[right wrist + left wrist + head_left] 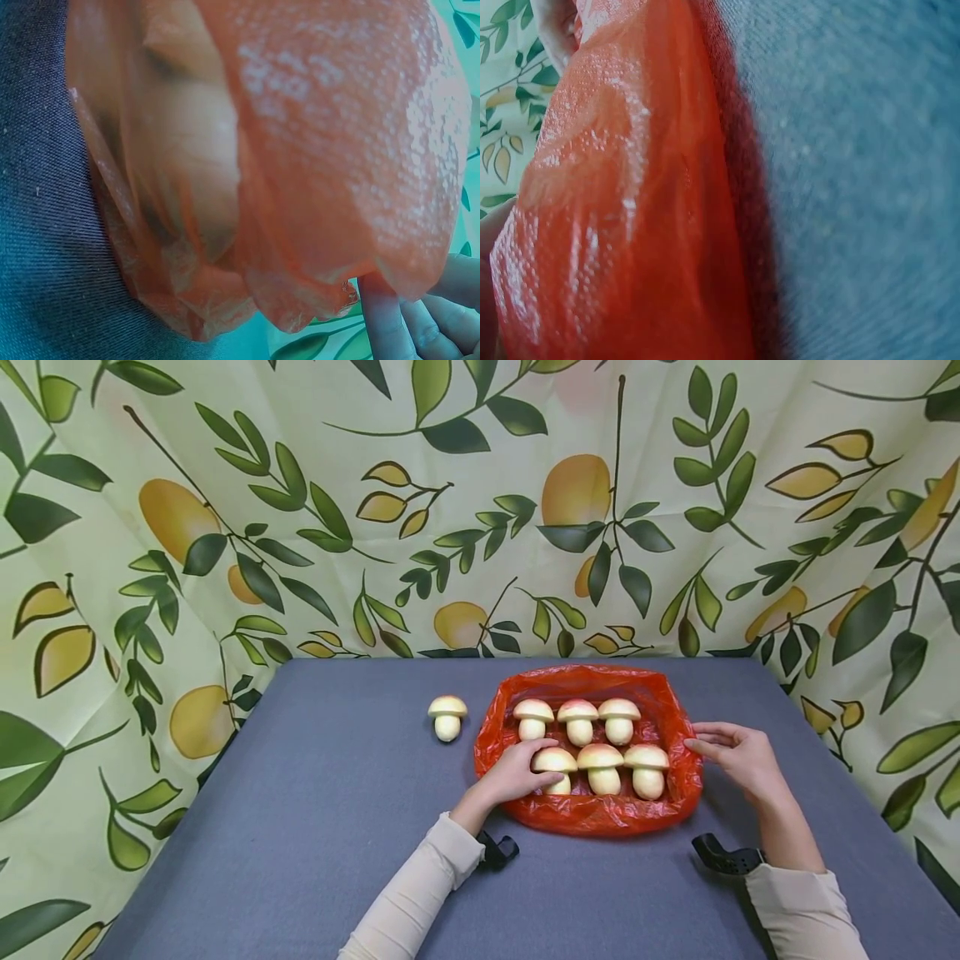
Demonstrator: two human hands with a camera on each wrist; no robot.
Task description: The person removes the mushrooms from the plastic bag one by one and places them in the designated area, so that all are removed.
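Note:
A red plastic bag (600, 818) lies spread wide with its rim rolled down, holding toy mushrooms (604, 768) in two rows, caps toward the back. My left hand (517, 770) reaches over the bag's left side and grips the front-left mushroom (553, 760), thumb near its stem and fingers by the cap. At the bag's right rim my right hand (742, 758) pinches the plastic between thumb and fingers. The right wrist view shows fingers (386, 319) at the plastic's edge, with a pale mushroom (187, 150) showing through. Red plastic (630, 195) hides most of the left hand in its wrist view.
One more toy mushroom (447, 717) stands apart on the grey tabletop (315, 793), left of the bag. Behind and beside the table hangs a cloth (480, 527) printed with leaves and fruit. Each wrist wears a black camera band (726, 855).

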